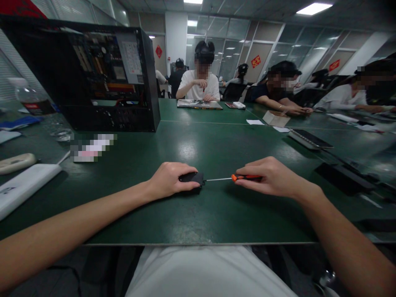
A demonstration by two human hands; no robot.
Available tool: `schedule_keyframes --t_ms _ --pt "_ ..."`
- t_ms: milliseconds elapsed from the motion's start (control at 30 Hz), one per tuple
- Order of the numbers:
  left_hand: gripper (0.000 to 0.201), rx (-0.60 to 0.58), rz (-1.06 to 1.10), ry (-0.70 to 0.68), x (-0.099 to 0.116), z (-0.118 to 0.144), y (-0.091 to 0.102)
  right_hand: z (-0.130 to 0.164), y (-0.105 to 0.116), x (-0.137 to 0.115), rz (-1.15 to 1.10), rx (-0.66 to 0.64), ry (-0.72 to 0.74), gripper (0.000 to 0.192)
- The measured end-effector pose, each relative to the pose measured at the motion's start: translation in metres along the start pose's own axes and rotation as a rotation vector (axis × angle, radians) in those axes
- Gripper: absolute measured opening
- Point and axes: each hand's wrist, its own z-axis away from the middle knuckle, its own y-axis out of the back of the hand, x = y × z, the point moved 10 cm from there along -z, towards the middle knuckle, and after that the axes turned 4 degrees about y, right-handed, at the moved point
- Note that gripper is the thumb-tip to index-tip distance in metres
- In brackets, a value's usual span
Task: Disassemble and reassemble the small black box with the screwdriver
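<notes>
My left hand (169, 180) lies on the green table (198, 214) and grips a small black device (192, 179), which rests on the table surface. My right hand (269, 176) holds a screwdriver with an orange and black handle (246, 177). Its thin metal shaft (218, 179) runs level to the left, and its tip touches the right end of the black device. Both hands are near the table's front edge, in front of my body.
An open black computer case (93, 74) stands at the back left, with a plastic bottle (29, 99) beside it. White items (21, 185) lie at the left edge. A laptop (311, 139) and a black flat object (343, 178) lie at the right. Several people sit across the table.
</notes>
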Motion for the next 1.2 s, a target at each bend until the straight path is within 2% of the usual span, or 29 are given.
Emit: schedule_keyframes --t_ms 133,933,1200 --pt "0.036 -0.001 -0.001 -0.004 0.001 -0.001 0.0 -0.001 -0.005 0.0 0.001 -0.007 -0.006 0.027" --pt "0.04 -0.049 -0.078 0.013 -0.002 0.0 -0.005 0.0 0.008 0.0 0.03 0.064 -0.017 0.027" --pt "0.038 -0.006 -0.009 0.016 -0.001 0.0 -0.002 -0.007 -0.015 -0.013 0.013 -0.014 0.057 0.029"
